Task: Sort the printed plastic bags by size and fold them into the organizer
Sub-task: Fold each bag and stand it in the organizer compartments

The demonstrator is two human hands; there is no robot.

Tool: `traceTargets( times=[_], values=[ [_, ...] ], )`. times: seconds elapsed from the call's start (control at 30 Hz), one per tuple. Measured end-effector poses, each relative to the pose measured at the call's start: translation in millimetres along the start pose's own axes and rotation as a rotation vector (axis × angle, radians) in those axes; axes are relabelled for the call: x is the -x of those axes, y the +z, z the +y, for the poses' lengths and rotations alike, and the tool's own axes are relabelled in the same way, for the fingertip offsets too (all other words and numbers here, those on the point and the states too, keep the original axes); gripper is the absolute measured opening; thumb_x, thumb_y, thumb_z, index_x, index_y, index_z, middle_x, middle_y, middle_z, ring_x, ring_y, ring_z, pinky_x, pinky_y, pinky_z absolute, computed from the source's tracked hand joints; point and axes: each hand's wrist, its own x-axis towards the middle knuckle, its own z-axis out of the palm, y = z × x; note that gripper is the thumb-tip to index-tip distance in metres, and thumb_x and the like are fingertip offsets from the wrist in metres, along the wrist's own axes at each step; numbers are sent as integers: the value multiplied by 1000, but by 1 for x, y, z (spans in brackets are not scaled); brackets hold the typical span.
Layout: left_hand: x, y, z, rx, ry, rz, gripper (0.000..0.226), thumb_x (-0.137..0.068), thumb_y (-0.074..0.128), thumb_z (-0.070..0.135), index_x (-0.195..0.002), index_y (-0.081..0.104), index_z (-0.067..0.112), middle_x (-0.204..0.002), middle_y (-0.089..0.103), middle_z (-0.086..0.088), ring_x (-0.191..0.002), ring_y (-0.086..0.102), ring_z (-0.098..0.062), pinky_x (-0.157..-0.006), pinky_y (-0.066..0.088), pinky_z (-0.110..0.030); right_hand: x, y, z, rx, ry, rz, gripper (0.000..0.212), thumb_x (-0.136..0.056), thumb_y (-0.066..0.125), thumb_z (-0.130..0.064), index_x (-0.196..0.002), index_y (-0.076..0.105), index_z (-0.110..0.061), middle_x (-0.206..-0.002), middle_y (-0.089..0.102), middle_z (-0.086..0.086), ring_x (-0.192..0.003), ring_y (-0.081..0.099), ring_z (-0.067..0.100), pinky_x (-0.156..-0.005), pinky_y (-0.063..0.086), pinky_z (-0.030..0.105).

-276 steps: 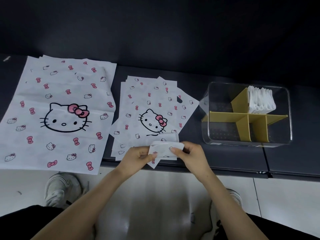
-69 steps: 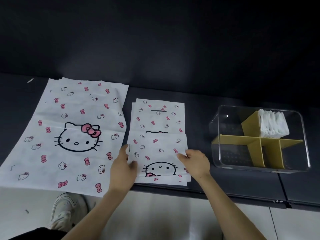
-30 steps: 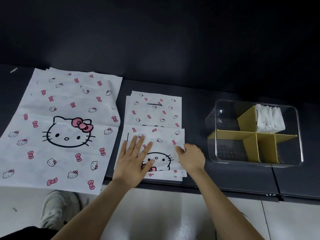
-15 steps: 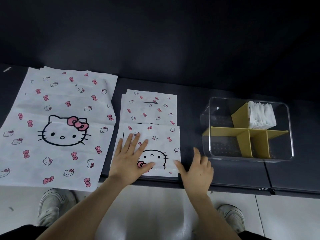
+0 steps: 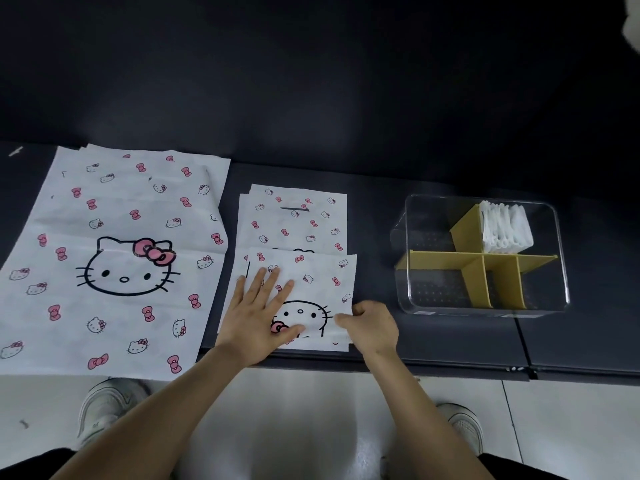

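left of the organizer (image 5: 433, 289), spread left hand (image 5: 258, 313) pins the small bag (image 5: 311, 271) so the right hand (image 5: 372, 327), pinching its edge, can fold.

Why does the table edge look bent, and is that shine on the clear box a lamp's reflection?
Head view, the only one: the wide-angle lens bows the table at its edges; the clear organizer shows small highlights on its rim, probably room light; the folded small bag is sharp and evenly lit; the wall behind is dim; a white blur sits top right.
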Motion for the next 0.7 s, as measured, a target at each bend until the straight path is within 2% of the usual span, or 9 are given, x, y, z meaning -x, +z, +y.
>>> traceTargets(
  times=[0.1, 0.17, 0.23, 0.3, 0.37, 0.4, 0.47, 0.57, 0.7],
  values=[
    [-2, 1, -2, -4, 40, 8, 80, -88, 14, 77, -150, 16, 25, -157, 21, -9, -144, 11, -25, -113, 7, -49, 8, 0, 2, -285, 0, -19, 10, -76, 66, -2, -80, 58, -7, -78, 66, 6, -54, 57, 18, -54, 52, 32],
    [-2, 2, -4, 11, 66, 17, 80, -88, 16, 76, -149, 19, 25, -157, 20, -8, -144, 11, -25, -113, 7, -49, 10, -2, 6, -446, 25, 3, 28, -74, 64, 8, -93, 55, -9, -82, 66, 10, -56, 59, 17, -49, 54, 31],
    [-1, 1, -5, 26, 84, 59, 79, -89, 18, 75, -148, 25, 23, -156, 23, -9, -144, 14, -26, -113, 7, -49, 11, -4, 10, -470, 36, 38, 45, -72, 65, 13, -106, 51, -14, -78, 64, 10, -57, 61, 17, -50, 56, 33],
    [-1, 0, -1, 71, 92, 143, 70, -91, 29, 68, -141, 37, 20, -151, 33, -12, -140, 24, -28, -113, 10, -51, 14, -4, 11, -518, 68, 45, 51, -72, 65, 15, -113, 52, -12, -78, 64, 12, -55, 61, 18, -54, 58, 36],
    [1, -4, 8, 179, 105, 316, 45, -90, 47, 47, -121, 55, 16, -137, 50, -12, -124, 46, -30, -110, 26, -51, 19, -4, 10, -643, 128, 43, 49, -74, 63, 18, -115, 51, -7, -81, 63, 14, -50, 60, 16, -52, 56, 32],
    [5, -6, 16, 261, 118, 419, 30, -88, 51, 33, -110, 60, 15, -126, 57, -10, -111, 55, -29, -102, 38, -48, 22, -4, 7, -726, 172, 44, 47, -76, 62, 19, -114, 50, -6, -82, 62, 13, -48, 59, 15, -48, 54, 27],
    [17, -12, 39, 429, 152, 490, 26, -83, 48, 14, -101, 66, 12, -109, 65, -5, -95, 60, -24, -84, 51, -36, 27, -3, 3, -902, 268, 46, 42, -77, 60, 21, -110, 49, -3, -82, 60, 12, -52, 59, 17, -46, 53, 22],
    [26, -11, 58, 449, 149, 416, 34, -79, 48, 17, -107, 67, 13, -107, 68, -1, -99, 59, -17, -86, 48, -29, 35, 3, -2, -1036, 330, -41, 26, -80, 56, 21, -101, 55, 6, -91, 63, 20, -69, 62, 23, -54, 57, 21],
    [20, -15, 60, 548, 40, 406, 32, -94, 46, 35, -95, 73, 17, -96, 72, 4, -96, 59, -10, -85, 43, -24, 48, 3, -3, -1182, 329, -151, 34, -84, 58, 15, -114, 50, 3, -93, 62, 20, -69, 68, 22, -63, 60, 27]
  ],
)
